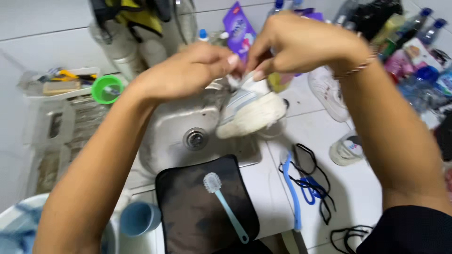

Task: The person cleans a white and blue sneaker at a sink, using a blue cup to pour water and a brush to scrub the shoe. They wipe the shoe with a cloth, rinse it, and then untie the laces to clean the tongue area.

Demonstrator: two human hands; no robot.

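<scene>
near, 6 o'clock: pale blue long-handled brush (225, 207) lies on black mat (207, 207), within reach. beyond it, round steel sink (165, 127), drain bare. above sink, both hands hold white-and-grey sneaker (249, 110) sole-down; left hand (188, 70) and right hand (296, 42) fingertips pinched shut at its top opening. far, 1 o'clock: bottles (414, 28) crowd the wall.

Single view, from a head-worn camera, looking steeply down and forward over both forearms. Close range: left hand (186, 70) and right hand (301, 44) fill the upper centre, above a metal sink (169, 127). Tiled counter (348, 183) across the lower right; bottles and wall along the top edge. No second view.
</scene>
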